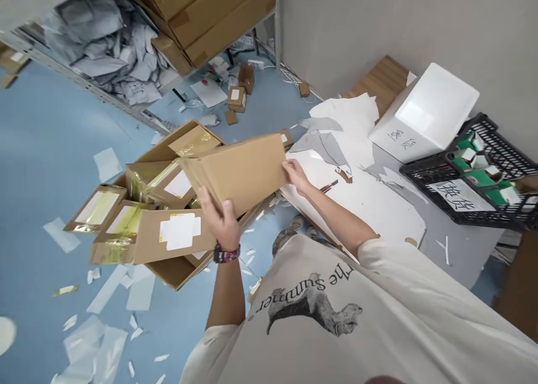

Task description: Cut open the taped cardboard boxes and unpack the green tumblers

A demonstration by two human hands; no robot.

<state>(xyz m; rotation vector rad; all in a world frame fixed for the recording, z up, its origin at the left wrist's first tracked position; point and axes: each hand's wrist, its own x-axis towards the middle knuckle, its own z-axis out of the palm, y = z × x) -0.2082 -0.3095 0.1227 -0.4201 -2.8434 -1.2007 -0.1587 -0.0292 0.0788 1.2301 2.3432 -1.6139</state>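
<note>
A brown cardboard box [247, 168] is held tilted in the air between my two hands. My left hand [221, 218] grips its near left end, thumb on the broad face and fingers along the edge. My right hand [296, 176] is closed on the box's right end. Beneath and to the left stands a large open carton [172, 277], heaped with several smaller cardboard boxes. One flat box [145, 235] with a white label lies on top of the heap, near my left wrist. Others, such as a taped box [98, 207], carry yellowish tape.
At right a table [445, 232] bears torn white sheets [386, 204], a pen-like tool [329, 186], a white bin [420, 115] and a black crate [458, 199] of green boxes. A shelf [92, 89] with grey bags stands upper left. Paper scraps [101, 345] litter the blue floor.
</note>
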